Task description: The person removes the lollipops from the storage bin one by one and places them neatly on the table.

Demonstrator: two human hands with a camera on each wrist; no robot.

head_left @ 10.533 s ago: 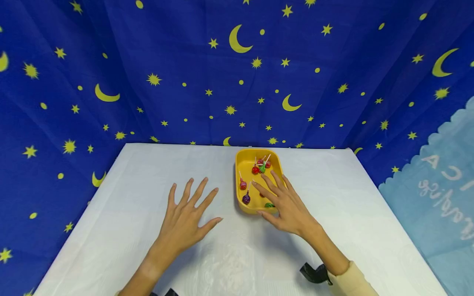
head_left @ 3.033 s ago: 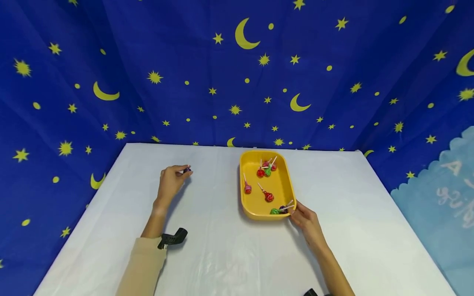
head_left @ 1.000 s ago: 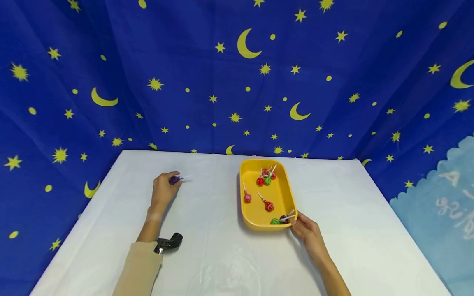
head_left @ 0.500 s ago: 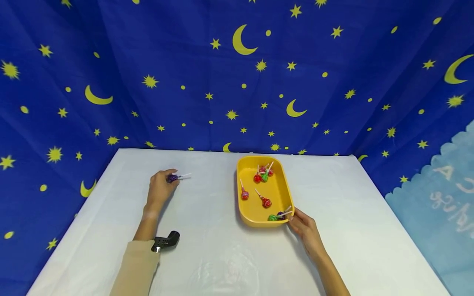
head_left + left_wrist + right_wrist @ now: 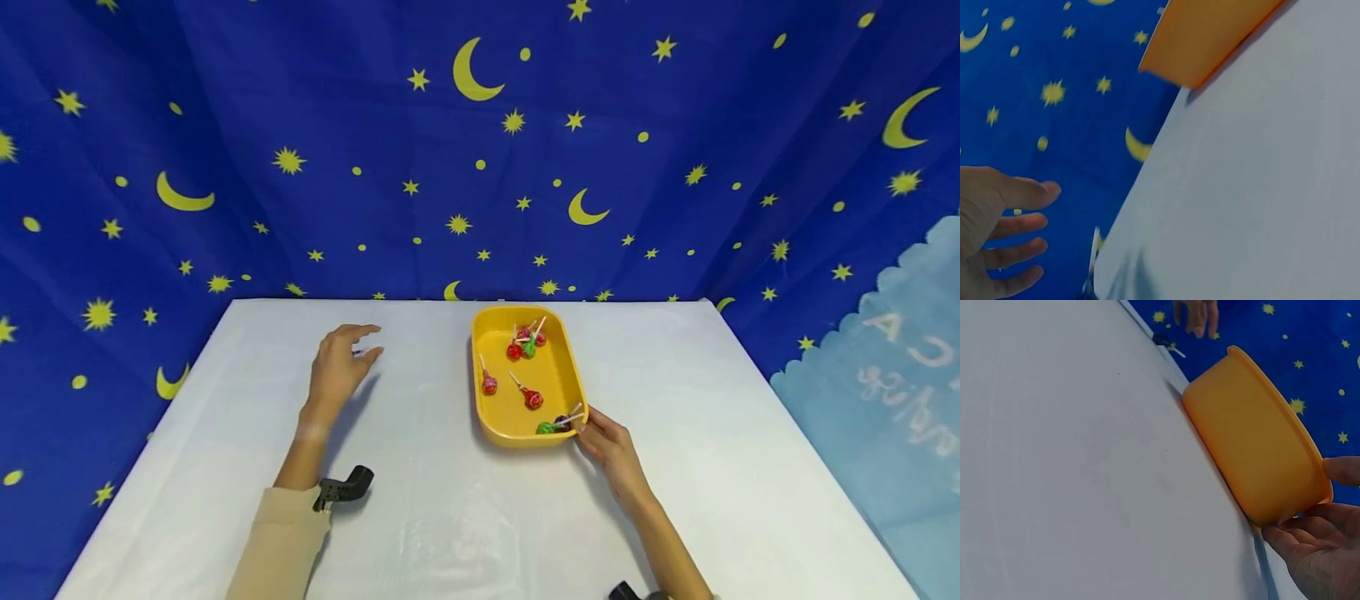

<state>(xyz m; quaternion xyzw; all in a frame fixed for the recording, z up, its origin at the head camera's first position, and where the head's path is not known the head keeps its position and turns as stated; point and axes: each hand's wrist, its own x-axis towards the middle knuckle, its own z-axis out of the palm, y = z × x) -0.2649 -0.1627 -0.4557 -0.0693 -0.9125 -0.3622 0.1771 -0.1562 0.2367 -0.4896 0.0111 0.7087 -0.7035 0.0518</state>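
Observation:
My left hand (image 5: pixel 337 367) hovers over the left part of the table, thumb and fingers apart with nothing between them. Below it a dark purple lollipop (image 5: pixel 1159 339) lies on the table; in the head view the hand hides most of it, leaving a bit of stick (image 5: pixel 360 352). My right hand (image 5: pixel 611 450) grips the near right corner of a yellow plastic tub (image 5: pixel 498 429), thumb at the rim and fingers under the outside. Inside are a red lollipop (image 5: pixel 532 400), a pink one (image 5: pixel 489 384), a green one (image 5: pixel 545 428) beside a purple one (image 5: pixel 562 423), and a cluster at the far end.
A white cover lies over the table (image 5: pixel 435 500). Behind it hangs a blue curtain (image 5: pixel 375 108) with yellow moons and stars, and a light blue cloth (image 5: pixel 892 400) with lettering hangs at the right. Black camera mounts sit on both wrists.
My left hand has let go of the purple lollipop and risen off it, fingers spreading. Earlier it pinched the lollipop at the table. The right hand keeps its grip on the tub.

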